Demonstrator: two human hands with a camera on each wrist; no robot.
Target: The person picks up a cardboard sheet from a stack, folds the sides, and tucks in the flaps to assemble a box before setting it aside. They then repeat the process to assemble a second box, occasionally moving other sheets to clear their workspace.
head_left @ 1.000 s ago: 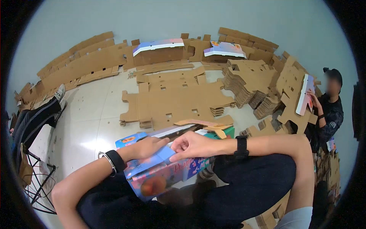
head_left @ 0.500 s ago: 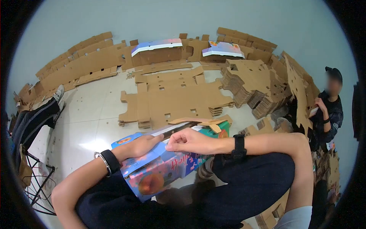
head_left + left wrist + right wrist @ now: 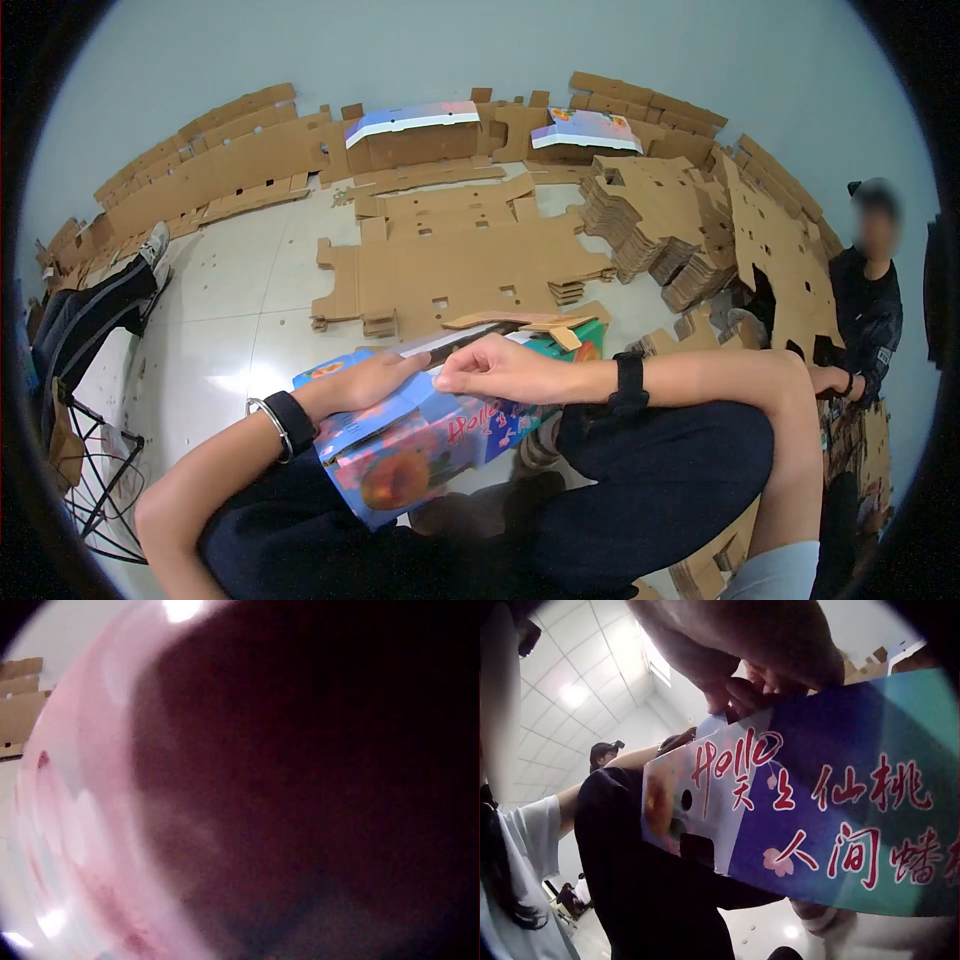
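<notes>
A printed cardboard box [image 3: 465, 440], blue, pink and green with peach pictures and red lettering, lies tilted across the person's lap. My left hand [image 3: 368, 382] rests palm down on its blue top flap [image 3: 365, 425], fingers stretched toward the long opening. My right hand [image 3: 505, 368] is at the flap's inner corner, thumb and curled fingers pinching its edge. The right wrist view shows those fingers [image 3: 750, 694] at the upper edge of the lettered side. Brown cardboard flaps [image 3: 525, 322] stick out at the box's far end. The left wrist view is mostly dark and blurred.
Flat brown cardboard sheets [image 3: 450, 265] lie on the floor ahead. A stack of cut cardboard [image 3: 650, 215] stands to their right. Another person [image 3: 870, 290] at the far right is by a large upright sheet [image 3: 785, 255]. A black wire-legged stand [image 3: 105, 460] is at left.
The box and both hands have shifted slightly left; the right fingers have drawn closer together at the flap. At right, the other person has lowered a hand and the printed panel is gone from view.
</notes>
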